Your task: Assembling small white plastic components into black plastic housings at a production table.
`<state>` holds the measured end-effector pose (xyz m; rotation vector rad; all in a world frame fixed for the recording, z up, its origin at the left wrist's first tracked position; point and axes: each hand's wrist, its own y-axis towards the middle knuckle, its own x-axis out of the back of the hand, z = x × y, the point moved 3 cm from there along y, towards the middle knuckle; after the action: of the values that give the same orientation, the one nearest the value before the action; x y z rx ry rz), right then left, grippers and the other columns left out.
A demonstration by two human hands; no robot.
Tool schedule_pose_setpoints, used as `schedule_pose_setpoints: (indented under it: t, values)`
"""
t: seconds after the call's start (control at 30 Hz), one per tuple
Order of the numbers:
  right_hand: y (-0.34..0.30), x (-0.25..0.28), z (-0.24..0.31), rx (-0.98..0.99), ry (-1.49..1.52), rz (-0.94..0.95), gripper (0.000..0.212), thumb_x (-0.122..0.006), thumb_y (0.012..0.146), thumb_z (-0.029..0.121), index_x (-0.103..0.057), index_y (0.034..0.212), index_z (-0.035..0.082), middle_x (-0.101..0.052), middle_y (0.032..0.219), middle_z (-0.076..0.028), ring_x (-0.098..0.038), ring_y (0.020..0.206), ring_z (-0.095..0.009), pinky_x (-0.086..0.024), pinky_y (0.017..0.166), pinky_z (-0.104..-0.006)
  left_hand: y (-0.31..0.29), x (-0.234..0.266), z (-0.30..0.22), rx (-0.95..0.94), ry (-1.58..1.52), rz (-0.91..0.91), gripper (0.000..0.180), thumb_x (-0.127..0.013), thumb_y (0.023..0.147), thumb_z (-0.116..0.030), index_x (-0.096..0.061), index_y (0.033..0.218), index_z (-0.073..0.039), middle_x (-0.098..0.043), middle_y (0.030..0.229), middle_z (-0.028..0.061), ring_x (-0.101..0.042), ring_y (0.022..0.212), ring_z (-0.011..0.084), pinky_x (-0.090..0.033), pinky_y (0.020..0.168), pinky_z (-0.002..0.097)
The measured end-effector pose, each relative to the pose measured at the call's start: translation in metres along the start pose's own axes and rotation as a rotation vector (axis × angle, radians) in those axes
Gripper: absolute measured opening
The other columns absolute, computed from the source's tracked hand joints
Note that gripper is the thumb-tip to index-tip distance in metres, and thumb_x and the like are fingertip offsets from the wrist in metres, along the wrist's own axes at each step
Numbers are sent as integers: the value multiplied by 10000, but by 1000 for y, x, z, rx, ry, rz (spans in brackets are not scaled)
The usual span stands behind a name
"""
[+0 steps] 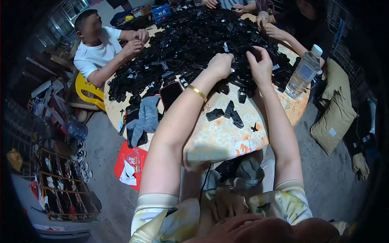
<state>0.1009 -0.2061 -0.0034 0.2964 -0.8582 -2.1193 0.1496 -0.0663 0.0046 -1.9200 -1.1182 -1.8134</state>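
A large heap of small black plastic parts covers most of the round table. My left hand is closed at the heap's near edge, its fingers curled and turned away; a small pale bit shows beside them, but what they grip is hidden. To its right, my right hand reaches over the dark parts with thumb and forefinger curved apart; I make out nothing between them. Between my forearms lie a few loose black parts and a tiny black piece on the patterned tablecloth.
A clear bottle stands at the table's right. Left of my forearm lie a phone and a grey glove. Co-workers' hands work around the far side. A red stool and stuffed sacks flank the table.
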Motion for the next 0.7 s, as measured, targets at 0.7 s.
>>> schedule_pose_setpoints:
  t: [0.7]
  values:
    - [-47,-30,43,-42,222,513,348,-551,850,105,-520,1193,53,-595,930,-44,-547,817,-84,-460,708,-222,-90,27,-14,249,-1116,-443,331,-545,818,8,-455,1133,54,-600,978,130,-590,826,120,-491,732,223]
